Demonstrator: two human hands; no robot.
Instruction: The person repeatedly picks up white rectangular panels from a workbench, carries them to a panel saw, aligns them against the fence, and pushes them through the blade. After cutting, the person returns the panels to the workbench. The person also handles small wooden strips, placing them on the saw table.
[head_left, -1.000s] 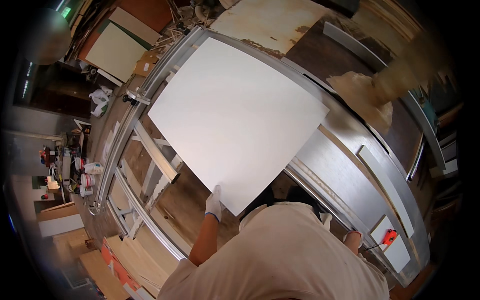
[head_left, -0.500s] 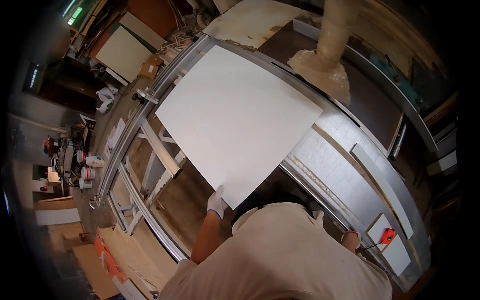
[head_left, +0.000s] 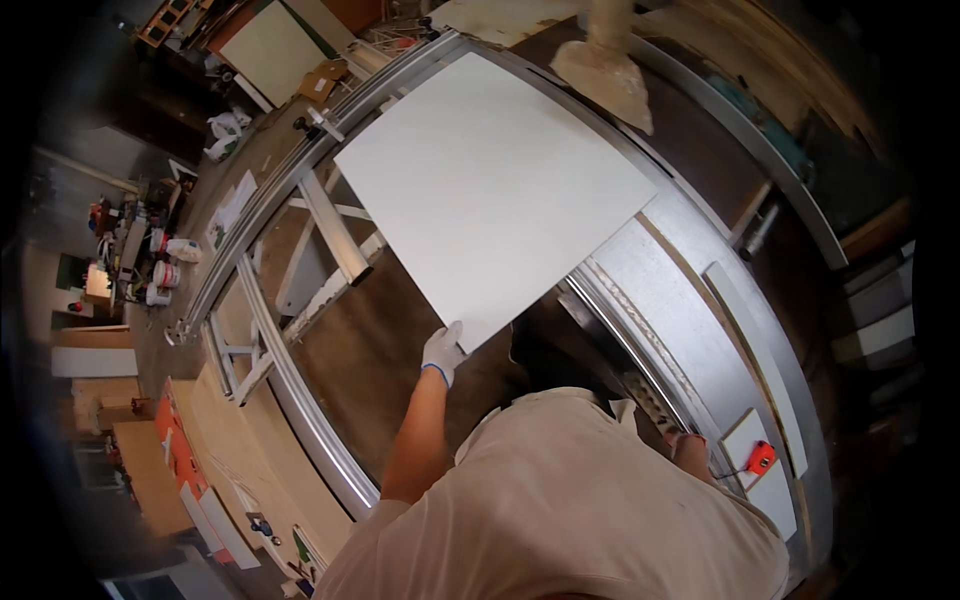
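A large white rectangular board (head_left: 490,190) lies flat across the metal saw table, reaching over its open side frame. At the board's nearest corner, my left hand (head_left: 441,352), in a white glove with a blue cuff, is closed on the edge with the thumb on top. My right hand (head_left: 682,440) is low at my right side, by the table's near edge. Its fingers are mostly hidden, so I cannot tell whether it holds anything. Close to it, a red tape measure (head_left: 761,458) rests on a small white panel piece (head_left: 770,490).
A narrow white strip (head_left: 755,360) lies along the metal table (head_left: 665,290). A beige dust hood (head_left: 603,80) hangs beyond the board. To the left stand the frame's crossbar (head_left: 335,228) and long rail (head_left: 310,440). Sheet panels (head_left: 265,55) lean at the back left.
The whole view has shifted, so the board, frame and hood appear higher. My left arm reaches farther forward, its hand still on the same corner. The board stays about the same against the frame.
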